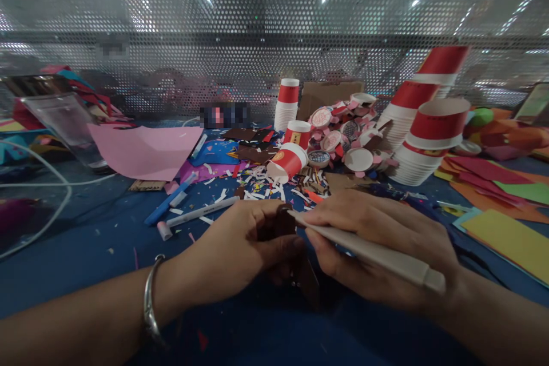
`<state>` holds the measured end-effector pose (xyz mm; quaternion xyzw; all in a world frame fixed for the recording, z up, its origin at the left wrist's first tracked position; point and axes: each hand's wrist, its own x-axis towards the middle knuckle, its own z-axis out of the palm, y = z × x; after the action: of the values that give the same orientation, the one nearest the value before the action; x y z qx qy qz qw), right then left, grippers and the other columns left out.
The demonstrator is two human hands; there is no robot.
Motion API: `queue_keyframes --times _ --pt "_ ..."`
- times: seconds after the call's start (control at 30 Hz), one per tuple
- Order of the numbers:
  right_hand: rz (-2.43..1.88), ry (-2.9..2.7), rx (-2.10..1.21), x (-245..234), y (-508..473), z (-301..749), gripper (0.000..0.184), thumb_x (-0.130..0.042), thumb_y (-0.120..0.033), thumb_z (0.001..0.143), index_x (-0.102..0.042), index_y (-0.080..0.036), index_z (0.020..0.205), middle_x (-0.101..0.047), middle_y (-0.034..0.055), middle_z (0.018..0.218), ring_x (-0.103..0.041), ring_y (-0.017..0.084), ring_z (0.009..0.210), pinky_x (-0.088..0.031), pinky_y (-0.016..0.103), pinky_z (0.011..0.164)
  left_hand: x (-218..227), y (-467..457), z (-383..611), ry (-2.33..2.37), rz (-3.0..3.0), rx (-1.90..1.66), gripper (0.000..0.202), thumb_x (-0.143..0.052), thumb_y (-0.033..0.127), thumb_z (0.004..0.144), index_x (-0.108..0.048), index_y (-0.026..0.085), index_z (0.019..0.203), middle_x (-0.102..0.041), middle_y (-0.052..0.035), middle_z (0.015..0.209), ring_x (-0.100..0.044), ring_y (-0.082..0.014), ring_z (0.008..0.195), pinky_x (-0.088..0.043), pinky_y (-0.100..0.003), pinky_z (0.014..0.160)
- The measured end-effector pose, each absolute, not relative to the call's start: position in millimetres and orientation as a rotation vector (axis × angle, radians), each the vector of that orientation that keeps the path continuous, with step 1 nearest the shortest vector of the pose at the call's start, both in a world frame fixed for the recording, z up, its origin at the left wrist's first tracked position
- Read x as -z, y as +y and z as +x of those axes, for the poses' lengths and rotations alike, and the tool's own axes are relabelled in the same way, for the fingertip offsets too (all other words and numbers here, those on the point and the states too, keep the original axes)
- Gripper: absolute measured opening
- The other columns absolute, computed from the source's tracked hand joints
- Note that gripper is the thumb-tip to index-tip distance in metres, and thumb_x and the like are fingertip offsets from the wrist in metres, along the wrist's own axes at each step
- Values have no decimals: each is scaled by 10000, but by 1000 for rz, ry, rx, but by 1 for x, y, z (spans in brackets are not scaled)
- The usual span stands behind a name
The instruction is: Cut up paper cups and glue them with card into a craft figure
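Observation:
My left hand (pixel 231 251), with a silver bangle at the wrist, is closed round a dark brown piece of folded paper (pixel 307 281). Part of that paper is hidden behind the fingers and its lower end hangs below them. My right hand (pixel 390 229) grips a pale beige pen (pixel 369 249), whose tip touches or nearly touches the upper edge of the brown paper. Just beyond the hands lie a tipped red and white paper cup (pixel 288 163) and scattered paper scraps (pixel 223 194).
Stacks of paper cups (pixel 412 160) stand at the right, beside a heap of cut cup bottoms (pixel 358 159). Coloured paper (pixel 510 234) lies far right. Pink paper (pixel 146 148), a blue marker (pixel 171 200) and a clear container (pixel 64 120) are left. A perforated metal screen (pixel 257 23) rises behind.

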<state>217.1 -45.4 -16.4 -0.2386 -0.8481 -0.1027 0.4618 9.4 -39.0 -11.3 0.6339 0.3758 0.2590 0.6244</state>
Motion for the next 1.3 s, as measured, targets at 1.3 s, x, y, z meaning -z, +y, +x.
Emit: queue_keyframes --times 1.3 --pt "-682 -2177 -15 14 -19 235 203 -615 -145 969 -667 -221 1150 -772 69 1069 -743 199 931 -597 323 806 5 -33 6 1024 1414 -662 92 -626 248 957 -636 172 1007 -732 -6 703 -587 -84 545 -492 -185 526"
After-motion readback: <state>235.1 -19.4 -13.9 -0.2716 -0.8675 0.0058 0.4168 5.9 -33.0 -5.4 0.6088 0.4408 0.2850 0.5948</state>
